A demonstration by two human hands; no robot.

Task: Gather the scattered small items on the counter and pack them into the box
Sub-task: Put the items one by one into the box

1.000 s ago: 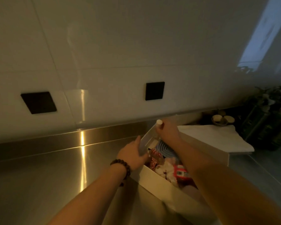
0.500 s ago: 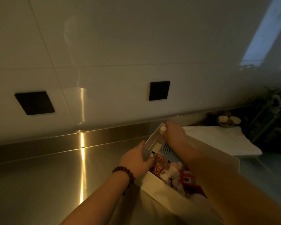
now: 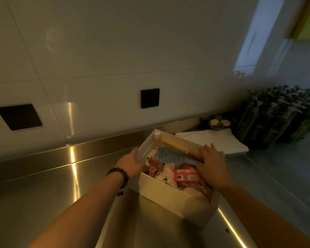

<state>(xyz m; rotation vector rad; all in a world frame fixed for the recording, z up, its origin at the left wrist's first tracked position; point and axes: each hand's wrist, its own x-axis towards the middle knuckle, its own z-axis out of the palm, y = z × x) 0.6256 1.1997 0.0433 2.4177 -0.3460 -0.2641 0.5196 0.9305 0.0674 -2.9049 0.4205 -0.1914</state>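
Two hands hold a white box [image 3: 170, 196] full of small things on the shiny counter [image 3: 43, 194], the left hand [image 3: 131, 163] on one side, the right hand [image 3: 211, 163] flat on the other.

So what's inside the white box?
The white box holds a small capped bottle in the far corner, a blue ridged pad, a red-labelled packet and patterned bits. Whatever lies underneath is covered.

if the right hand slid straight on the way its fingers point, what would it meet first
Probably the folded white cloth beyond the white box's far rim; the right hand lies flat there, though depth is unclear.
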